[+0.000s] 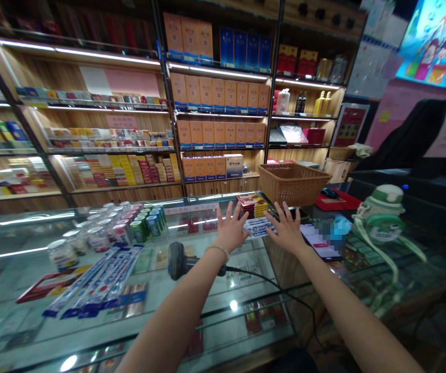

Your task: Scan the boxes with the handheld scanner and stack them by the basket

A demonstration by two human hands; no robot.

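My left hand (231, 228) and my right hand (285, 228) reach forward over a glass counter (207, 311), fingers spread and holding nothing. Between and just beyond the fingertips lies a flat blue-and-white carton (257, 226). A stack of red and yellow cartons (252, 204) sits right behind it. A thin bracelet circles my left wrist. A black barcode scanner (178, 260) lies on the glass beside my left forearm, its cable running to the right.
A woven basket (291, 182) stands behind the cartons. A phone (318, 241) lies right of my right hand, beside a green-and-white bottle with a strap (382, 215). Small cans and jars (129, 225) and long blue packs (94, 282) fill the counter's left. Shelves of boxes line the back wall.
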